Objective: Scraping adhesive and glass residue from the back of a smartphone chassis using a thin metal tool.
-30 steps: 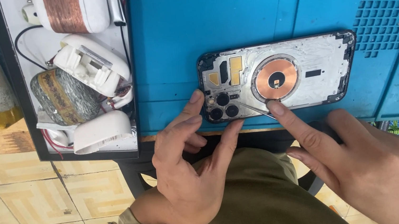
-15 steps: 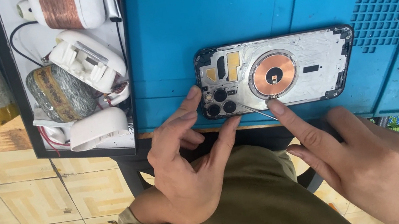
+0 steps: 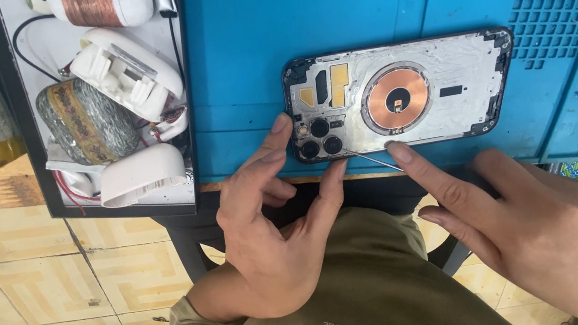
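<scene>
Opened phone back housing (image 3: 402, 94): lies flat on blue mat, long side across, inner face up. Silver metal plate, round copper coil in middle, 3 dark camera holes at left end, dark frame. Thin metal pick (image 3: 370, 160) touches its near edge.

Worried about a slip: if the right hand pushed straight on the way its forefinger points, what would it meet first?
Probably the near edge of the opened phone back; the right hand already has its fingertip beside it.

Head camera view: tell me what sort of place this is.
Probably a phone repair bench. An opened phone back housing with a copper coil lies on a blue repair mat, the right hand works a thin metal tool at its edge, and a tray of parts sits alongside.
</scene>
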